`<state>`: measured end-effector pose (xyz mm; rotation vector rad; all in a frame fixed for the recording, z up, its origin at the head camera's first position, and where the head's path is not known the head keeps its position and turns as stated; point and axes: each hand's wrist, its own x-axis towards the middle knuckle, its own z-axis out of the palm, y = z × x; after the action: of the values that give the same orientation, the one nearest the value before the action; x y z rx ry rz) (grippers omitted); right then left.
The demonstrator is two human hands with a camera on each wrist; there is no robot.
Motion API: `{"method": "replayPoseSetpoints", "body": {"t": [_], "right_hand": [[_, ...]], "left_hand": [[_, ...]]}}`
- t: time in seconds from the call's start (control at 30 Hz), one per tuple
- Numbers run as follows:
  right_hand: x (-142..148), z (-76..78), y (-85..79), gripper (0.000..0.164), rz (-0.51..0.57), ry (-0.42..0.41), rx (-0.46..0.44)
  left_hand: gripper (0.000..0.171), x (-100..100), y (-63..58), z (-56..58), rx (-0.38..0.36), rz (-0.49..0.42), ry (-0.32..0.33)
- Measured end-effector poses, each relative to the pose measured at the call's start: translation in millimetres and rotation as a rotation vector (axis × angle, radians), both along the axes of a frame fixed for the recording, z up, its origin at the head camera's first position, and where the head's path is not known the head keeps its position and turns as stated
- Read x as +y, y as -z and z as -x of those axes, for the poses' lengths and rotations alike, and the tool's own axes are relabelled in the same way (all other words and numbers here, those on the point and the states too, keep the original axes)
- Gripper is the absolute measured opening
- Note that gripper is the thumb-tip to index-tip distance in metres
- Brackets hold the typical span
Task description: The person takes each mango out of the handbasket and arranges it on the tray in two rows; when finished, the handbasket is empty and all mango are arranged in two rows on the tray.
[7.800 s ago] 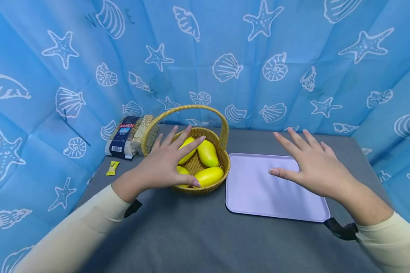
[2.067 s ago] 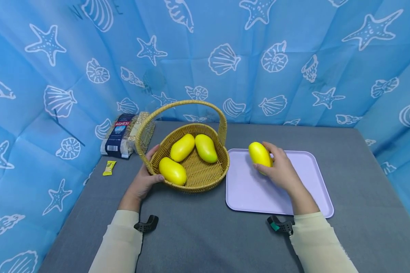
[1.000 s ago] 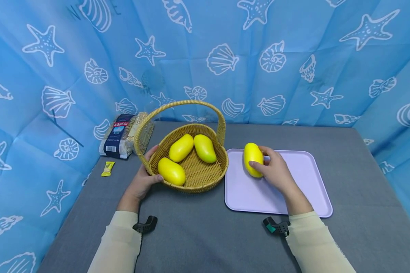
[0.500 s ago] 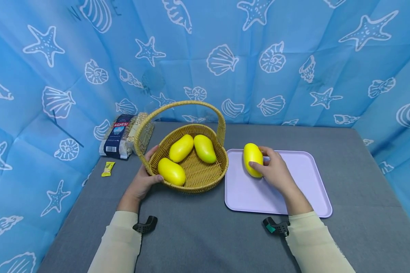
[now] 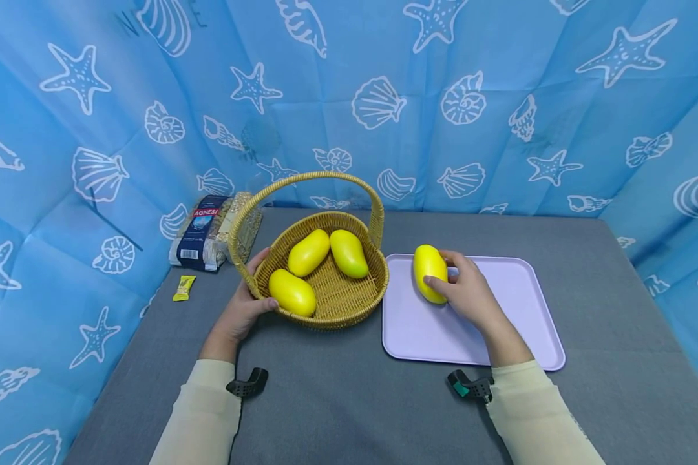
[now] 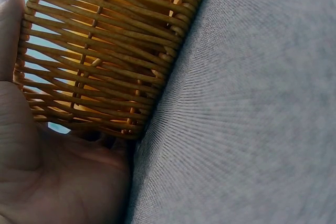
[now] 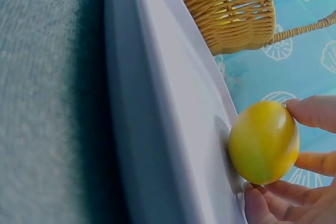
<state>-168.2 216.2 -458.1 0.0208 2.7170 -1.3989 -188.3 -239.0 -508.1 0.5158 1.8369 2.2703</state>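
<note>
The right hand (image 5: 471, 294) curls around a yellow mango (image 5: 430, 281), setting it on the lilac tray (image 5: 523, 342); the left hand (image 5: 241, 310) grips the wicker basket (image 5: 349, 310), so it stays steady.

You cannot read the small yellow packet (image 5: 184, 288) left of the basket (image 5: 349, 309); its print is too tiny.
</note>
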Motion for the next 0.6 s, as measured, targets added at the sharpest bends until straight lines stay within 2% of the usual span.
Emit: {"method": "replayPoseSetpoints", "body": {"t": [0.4, 0.6], "right_hand": [[8, -1.1, -6.5, 0.074, 0.0, 0.019, -0.005], [14, -4.6, -14.9, 0.078, 0.055, 0.057, 0.057]], "left_hand": [[0.104, 0, 0.5, 0.0, 0.004, 0.005, 0.001], [0.103, 0, 0.3, 0.3, 0.013, 0.01, -0.003]]}}
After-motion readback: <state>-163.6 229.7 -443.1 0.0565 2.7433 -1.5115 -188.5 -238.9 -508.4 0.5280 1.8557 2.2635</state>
